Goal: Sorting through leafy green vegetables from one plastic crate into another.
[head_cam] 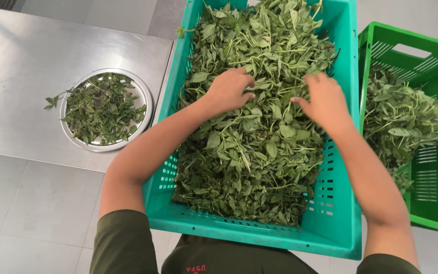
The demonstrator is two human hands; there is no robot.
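A teal plastic crate (336, 223) in front of me is filled with leafy green herb stems (249, 152). My left hand (229, 90) rests on top of the pile near the crate's middle, fingers curled into the leaves. My right hand (324, 99) lies a little to the right on the same pile, fingers bent and gripping some stems. Both forearms reach in over the crate's near corners.
A round steel tray (145, 96) with a small heap of herb sprigs sits on a steel table (21, 66) at the left. A green crate (432, 203) holding more herbs stands at the right. Grey tiled floor lies below.
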